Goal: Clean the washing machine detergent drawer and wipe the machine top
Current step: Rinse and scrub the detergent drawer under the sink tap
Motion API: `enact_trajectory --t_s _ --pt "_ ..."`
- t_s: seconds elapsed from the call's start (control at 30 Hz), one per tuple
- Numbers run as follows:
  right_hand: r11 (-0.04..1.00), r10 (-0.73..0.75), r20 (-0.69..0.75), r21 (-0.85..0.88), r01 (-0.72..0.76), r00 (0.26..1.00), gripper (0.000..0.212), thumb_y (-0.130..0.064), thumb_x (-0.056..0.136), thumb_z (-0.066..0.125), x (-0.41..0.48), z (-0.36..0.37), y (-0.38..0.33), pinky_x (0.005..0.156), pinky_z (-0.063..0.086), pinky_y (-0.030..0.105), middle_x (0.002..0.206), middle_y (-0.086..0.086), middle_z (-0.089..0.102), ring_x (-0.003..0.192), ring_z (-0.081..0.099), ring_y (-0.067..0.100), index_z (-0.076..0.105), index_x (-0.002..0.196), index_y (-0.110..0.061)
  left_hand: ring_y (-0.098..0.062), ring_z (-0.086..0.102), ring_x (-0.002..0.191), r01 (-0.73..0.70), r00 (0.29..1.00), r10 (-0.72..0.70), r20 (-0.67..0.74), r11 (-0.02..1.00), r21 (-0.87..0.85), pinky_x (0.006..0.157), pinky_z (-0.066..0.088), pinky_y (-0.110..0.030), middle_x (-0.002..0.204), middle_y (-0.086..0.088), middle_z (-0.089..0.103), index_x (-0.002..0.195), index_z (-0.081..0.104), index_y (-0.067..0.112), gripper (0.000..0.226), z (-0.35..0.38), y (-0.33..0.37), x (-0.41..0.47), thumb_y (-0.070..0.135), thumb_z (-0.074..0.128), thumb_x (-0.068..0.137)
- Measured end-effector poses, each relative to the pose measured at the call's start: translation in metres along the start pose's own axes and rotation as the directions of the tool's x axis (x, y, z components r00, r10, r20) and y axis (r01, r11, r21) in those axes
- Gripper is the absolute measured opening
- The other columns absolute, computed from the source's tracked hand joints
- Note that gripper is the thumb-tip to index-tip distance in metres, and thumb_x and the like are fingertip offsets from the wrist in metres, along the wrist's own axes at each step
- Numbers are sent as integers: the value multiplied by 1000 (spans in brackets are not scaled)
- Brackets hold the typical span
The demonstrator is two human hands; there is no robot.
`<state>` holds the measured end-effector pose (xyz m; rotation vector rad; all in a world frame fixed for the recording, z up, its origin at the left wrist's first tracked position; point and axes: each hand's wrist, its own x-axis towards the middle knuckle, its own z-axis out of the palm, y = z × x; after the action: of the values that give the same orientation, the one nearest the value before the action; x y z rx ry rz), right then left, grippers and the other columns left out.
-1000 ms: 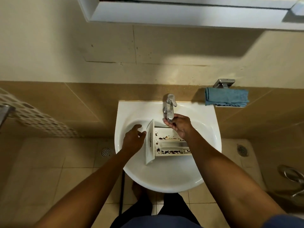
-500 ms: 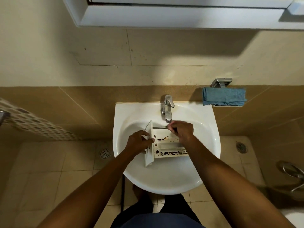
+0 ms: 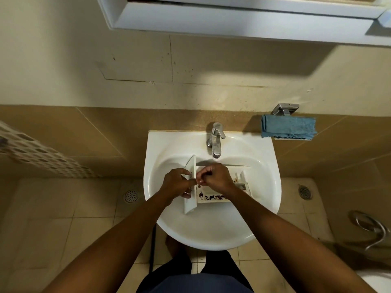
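A white detergent drawer (image 3: 213, 197) with dark grime in its compartments lies in the white sink (image 3: 211, 229), below the chrome tap (image 3: 215, 140). Its front panel (image 3: 190, 206) points left. My left hand (image 3: 177, 182) grips that front panel, thumb on the inner side. My right hand (image 3: 213, 176) rests over the drawer's compartments with curled fingers close to the panel; whether it holds anything I cannot see. Much of the drawer is hidden under this hand.
A blue cloth (image 3: 288, 126) hangs from a chrome holder (image 3: 285, 108) on the wall right of the sink. A white cabinet (image 3: 232, 15) juts out overhead. Floor drains (image 3: 131, 196) sit on the tiled floor at both sides. A chrome hose fitting (image 3: 372, 229) is at right.
My right hand left the tap area and came down and left onto the drawer, near the front panel. My left hand closed on the front panel.
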<state>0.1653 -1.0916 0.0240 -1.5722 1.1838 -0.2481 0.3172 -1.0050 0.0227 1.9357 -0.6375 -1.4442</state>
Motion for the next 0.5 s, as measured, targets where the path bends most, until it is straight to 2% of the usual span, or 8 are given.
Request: enact_trajectory --t_s 0.07,0.13,0.27,0.37,0.43,0.5 --pt "999 -37 -71 -27 36 997 23 6 84 67 8 1 1 77 61 27 82 0 78 81 75 16 81 90 -11 -27 76 67 6 1000 -6 -7 1000 -3 58 64 -42 86 -17 74 125 63 11 58 0 -1 0 24 90 75" --pt "985 -141 -126 -119 126 982 27 7 87 63 13 2 2 77 58 19 90 2 79 84 73 12 80 98 -11 -26 76 68 3 1000 -3 -11 1000 5 59 64 -42 86 -16 74 125 63 11 56 0 -1 0 23 89 77" --pt "912 -334 -11 -256 321 942 26 11 82 67 -4 -3 17 83 55 14 95 4 79 85 70 5 82 93 -7 -25 76 67 -4 1000 5 -23 1000 24 58 64 -40 87 -16 74 126 63 11 56 1 -1 0 24 89 78" --pt "899 -327 110 -269 345 939 25 11 80 69 -13 -10 21 80 58 18 90 2 79 79 72 7 82 92 -8 -24 76 67 -17 1000 18 -25 999 41 57 63 -39 87 -15 75 128 63 12 58 2 -2 0 26 88 78" --pt "897 -358 71 -251 364 931 28 15 79 67 -2 -10 17 80 59 23 93 6 79 79 70 7 81 93 -4 -25 76 66 -17 1000 18 -25 999 39 57 63 -38 86 -15 75 127 64 12 56 2 -4 0 26 88 78" --pt "918 -332 -26 -237 317 943 32 17 77 65 11 -8 9 84 60 32 100 12 78 86 71 15 79 99 -1 -25 76 67 -9 1000 10 -28 1000 30 57 64 -39 86 -15 75 126 64 13 54 1 -4 0 25 88 79"
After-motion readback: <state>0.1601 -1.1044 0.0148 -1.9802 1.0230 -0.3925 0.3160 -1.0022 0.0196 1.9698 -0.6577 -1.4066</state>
